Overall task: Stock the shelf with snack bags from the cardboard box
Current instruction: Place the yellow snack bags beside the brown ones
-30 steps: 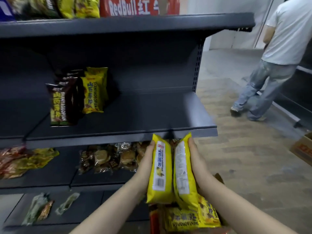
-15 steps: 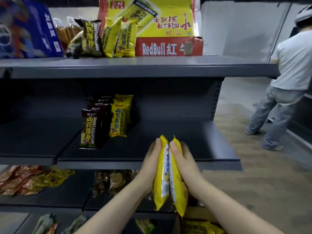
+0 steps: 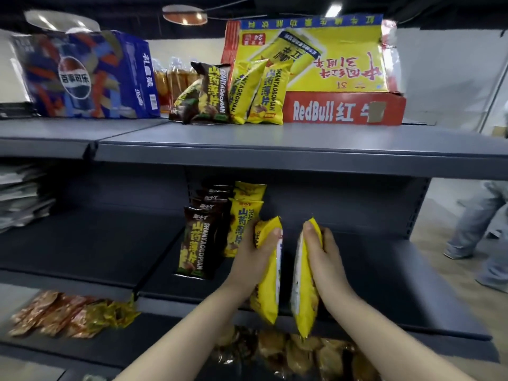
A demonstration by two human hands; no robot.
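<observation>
Head view, facing a dark grey shelving unit. Left hand [image 3: 255, 259] grasps 1 yellow snack bag [image 3: 268, 295] round its upper half, thumb across the near face. Right hand [image 3: 324, 259] grasps a 2nd yellow bag [image 3: 301, 306] the same way, thumb near the top edge, fingers curled behind. Both bags upright, edge-on to the camera, a narrow gap between them, held over the front of the middle shelf [image 3: 384, 284]; their lower ends hang below its front lip. At 10 o'clock from the left hand: a row of yellow bags [image 3: 244, 213] standing on that shelf, just beside the knuckles, contact not clear. At 9 o'clock of that row, touching it: a row of brown bags [image 3: 196, 243], also upright. Top shelf [image 3: 275, 144] at 12 o'clock carries 3 or 4 leaning bags [image 3: 233, 94], brown and yellow, with a red RedBull carton [image 3: 343, 108] at their 3 o'clock and a blue Pepsi carton [image 3: 82, 78] at their 9 o'clock. Lower shelf at 6 o'clock of the hands: clear packs of brown snacks [image 3: 288, 350]. At 8 o'clock: flat red and yellow packets [image 3: 68, 317]. Far 3 o'clock: another person's legs in pale jeans [image 3: 478, 224], on a wood-pattern floor.
</observation>
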